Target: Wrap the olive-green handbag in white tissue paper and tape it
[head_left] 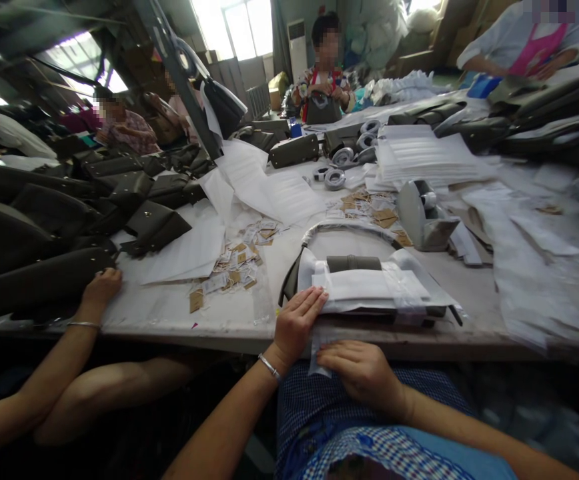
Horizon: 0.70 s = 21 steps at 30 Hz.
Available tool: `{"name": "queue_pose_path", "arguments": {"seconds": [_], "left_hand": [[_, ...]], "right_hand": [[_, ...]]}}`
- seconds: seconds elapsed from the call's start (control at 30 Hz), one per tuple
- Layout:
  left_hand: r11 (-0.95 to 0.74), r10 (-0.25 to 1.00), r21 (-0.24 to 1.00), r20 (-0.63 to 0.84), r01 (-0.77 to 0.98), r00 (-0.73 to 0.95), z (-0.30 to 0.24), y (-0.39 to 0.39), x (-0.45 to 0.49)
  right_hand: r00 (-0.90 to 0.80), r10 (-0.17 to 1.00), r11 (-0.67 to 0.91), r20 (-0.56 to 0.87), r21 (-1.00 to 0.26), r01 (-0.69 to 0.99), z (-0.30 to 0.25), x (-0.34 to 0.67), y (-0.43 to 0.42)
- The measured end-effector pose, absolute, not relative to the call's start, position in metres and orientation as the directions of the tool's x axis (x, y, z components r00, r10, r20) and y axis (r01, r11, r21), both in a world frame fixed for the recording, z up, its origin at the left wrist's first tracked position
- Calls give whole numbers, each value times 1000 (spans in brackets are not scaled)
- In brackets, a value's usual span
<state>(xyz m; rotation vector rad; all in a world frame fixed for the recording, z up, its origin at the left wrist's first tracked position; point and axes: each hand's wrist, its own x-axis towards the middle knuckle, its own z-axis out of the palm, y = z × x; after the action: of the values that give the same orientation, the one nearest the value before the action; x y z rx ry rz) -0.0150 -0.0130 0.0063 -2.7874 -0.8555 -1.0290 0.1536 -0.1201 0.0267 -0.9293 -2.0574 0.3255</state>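
Note:
A dark grey handbag [353, 263] lies at the table's front edge, partly wrapped in white foam sheet [359, 288], its handle [349, 227] covered in wrapping and arching toward the back. My left hand [297, 323] rests with straight fingers on the near left corner of the foam. Just below the edge, over my lap, my right hand [364, 370] is closed on a clear plastic strip [321, 360] that hangs down from the bag's near side. Its fingertips are partly hidden by the palm.
Paper tags [237, 263] lie left of the bag. Foam sheets [419, 157] are stacked behind it, near wrapped rolls [335, 179] and a tape dispenser [422, 217]. Dark bags [154, 227] pile up at left, where a co-worker's hand [102, 287] touches one. Other people work across the table.

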Motion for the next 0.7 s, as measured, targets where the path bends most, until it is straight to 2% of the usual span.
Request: {"name": "queue_pose_path", "arguments": {"seconds": [0.13, 0.33, 0.5, 0.7], "left_hand": [[-844, 481, 139, 624, 518, 615, 4, -12, -15], [-816, 509, 160, 654, 556, 559, 5, -13, -13], [-790, 551, 207, 652, 577, 521, 9, -14, -12], [-773, 589, 271, 644, 574, 489, 11, -12, -11]], "right_hand": [[-393, 722, 679, 570, -470, 564, 59, 167, -95], [-297, 850, 489, 434, -444, 750, 86, 183, -47], [-243, 856, 456, 457, -442, 773, 86, 185, -17], [-122, 942, 259, 312, -447, 856, 70, 186, -4]]}}
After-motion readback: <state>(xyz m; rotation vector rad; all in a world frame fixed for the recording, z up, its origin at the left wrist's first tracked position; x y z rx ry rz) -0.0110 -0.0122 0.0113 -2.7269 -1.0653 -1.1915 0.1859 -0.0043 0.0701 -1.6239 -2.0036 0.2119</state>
